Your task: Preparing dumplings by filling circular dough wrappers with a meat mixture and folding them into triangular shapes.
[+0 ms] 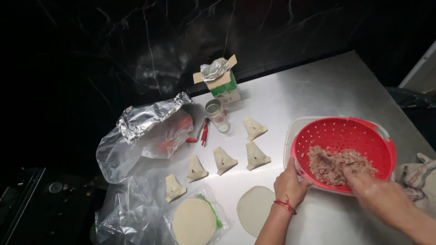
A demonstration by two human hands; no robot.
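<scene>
My left hand (289, 185), with a red thread at the wrist, grips the near rim of a red colander (372, 140) that sits in a clear container. My right hand (368, 183) reaches into the colander, fingers dug into the minced meat filling (329, 165). Just left of my left hand a single round dough wrapper (254, 208) lies flat on the steel table (318, 86). Several folded triangular dumplings (256, 156) lie in a loose row beyond it.
A stack of round wrappers (194, 222) lies on clear plastic at the near left. Behind are crumpled foil (145, 119) over a plastic bag, a small glass (215, 114), a red-handled tool (204, 132), an open carton (222, 81) and a cloth (415, 174) at right.
</scene>
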